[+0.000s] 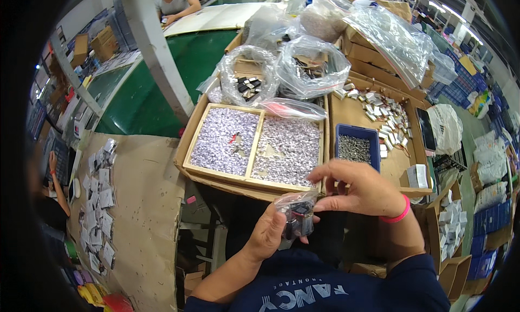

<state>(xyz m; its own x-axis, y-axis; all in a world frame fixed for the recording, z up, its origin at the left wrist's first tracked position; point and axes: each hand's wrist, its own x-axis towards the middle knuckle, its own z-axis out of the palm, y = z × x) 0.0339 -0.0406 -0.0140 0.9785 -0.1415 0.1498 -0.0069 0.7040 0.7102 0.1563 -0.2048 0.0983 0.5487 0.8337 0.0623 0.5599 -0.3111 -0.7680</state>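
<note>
My left hand (264,237) is closed around a small clear plastic bag (298,219) in front of my body. Black parts and a bit of red show through the film; their exact kind is hard to make out. From the right, my right hand (360,190) reaches over the bag, its thumb at the bag's upper edge. Its index finger is raised apart from the thumb, and nothing shows between them. Just beyond the hands, a wooden-framed tray (250,149) has two compartments of many tiny whitish and purplish pieces. A blue bin (374,129) beside it holds small metal pieces.
White parts with wires lie in a cardboard box (402,166) at the right. Open plastic bags (271,90) of dark parts stand behind the tray. At left, a cardboard-covered table (143,204) bears several filled packets (99,198). A metal post (157,57) rises beyond; other people sit farther off.
</note>
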